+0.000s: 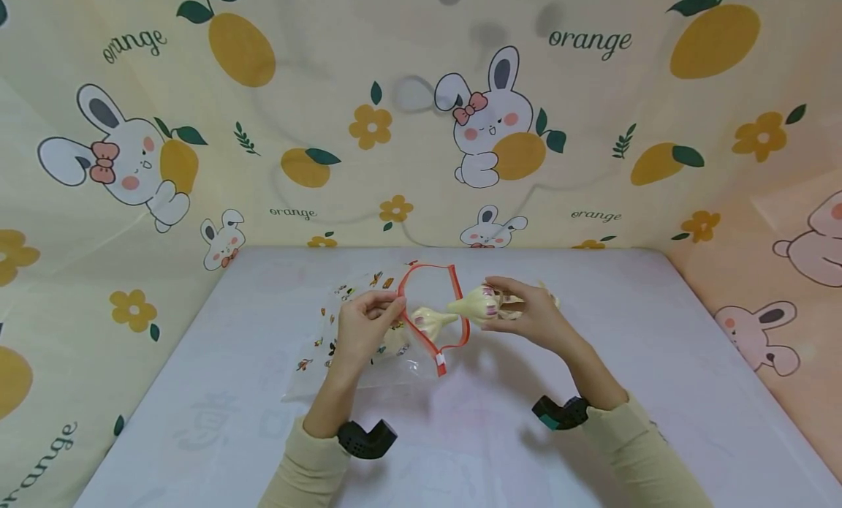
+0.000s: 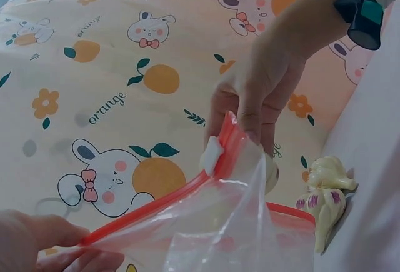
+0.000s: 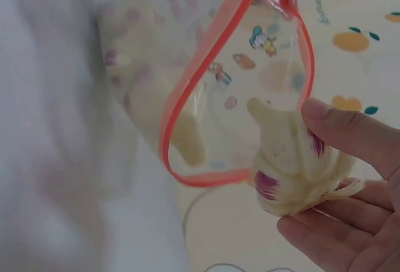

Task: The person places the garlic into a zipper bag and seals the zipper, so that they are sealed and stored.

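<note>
My left hand (image 1: 368, 325) pinches the far-left rim of a clear zip bag (image 1: 449, 272) with an orange-red edge and small printed figures. The bag's mouth gapes toward the right. A white slider (image 2: 212, 155) sits at one end of the zip. My right hand (image 1: 541, 324) holds a garlic bulb (image 3: 290, 166) between thumb and fingers, its neck pointing into the mouth. Another garlic bulb (image 1: 429, 322) lies inside the bag; the right wrist view shows pale, purple-marked garlic (image 3: 140, 65) blurred behind the plastic.
Beyond my right hand, garlic bulbs (image 2: 324, 200) lie on the white table (image 1: 625, 362), mostly hidden by that hand in the head view. A patterned cloth (image 1: 421, 142) with rabbits and oranges stands behind the table and along its sides.
</note>
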The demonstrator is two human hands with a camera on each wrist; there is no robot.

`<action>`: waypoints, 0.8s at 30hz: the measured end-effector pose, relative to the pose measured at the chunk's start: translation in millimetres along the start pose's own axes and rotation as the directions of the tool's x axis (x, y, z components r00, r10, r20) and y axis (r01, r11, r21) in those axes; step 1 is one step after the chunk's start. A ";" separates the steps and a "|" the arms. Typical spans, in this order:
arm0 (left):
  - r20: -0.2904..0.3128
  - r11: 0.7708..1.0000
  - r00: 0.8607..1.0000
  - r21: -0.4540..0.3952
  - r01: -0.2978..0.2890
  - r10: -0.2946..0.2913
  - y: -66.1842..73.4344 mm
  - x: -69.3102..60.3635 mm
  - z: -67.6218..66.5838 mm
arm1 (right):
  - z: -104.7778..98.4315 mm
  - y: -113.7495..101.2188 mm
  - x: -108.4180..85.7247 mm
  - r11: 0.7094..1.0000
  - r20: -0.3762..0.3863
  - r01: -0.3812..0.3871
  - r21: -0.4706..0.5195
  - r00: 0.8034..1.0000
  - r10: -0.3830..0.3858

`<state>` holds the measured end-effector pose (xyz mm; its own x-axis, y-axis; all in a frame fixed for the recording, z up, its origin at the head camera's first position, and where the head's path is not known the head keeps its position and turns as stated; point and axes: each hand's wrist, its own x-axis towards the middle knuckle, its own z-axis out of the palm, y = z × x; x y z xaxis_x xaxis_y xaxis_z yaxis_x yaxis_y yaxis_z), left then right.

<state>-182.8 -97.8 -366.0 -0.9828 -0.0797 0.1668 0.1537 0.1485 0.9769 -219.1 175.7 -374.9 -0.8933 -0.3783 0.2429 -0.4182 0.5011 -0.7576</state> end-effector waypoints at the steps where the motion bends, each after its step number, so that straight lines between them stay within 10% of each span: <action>1: 0.000 1.000 1.000 0.000 0.000 0.000 0.2 -0.1 0.1 | 1.1 -1.0 0.7 1.000 0.000 0.003 -0.004 1.000 -0.003; 24: 0.002 1.000 1.000 0.026 0.010 -0.010 0.8 -1.1 0.4 | 40.1 -20.2 16.0 0.993 0.000 0.113 -0.041 0.994 -0.113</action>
<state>-181.6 -97.2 -365.5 -0.9844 -0.0797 0.1567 0.1411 0.1732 0.9747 -218.3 128.3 -380.0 -0.8402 -0.4324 0.3273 -0.5229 0.4862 -0.7001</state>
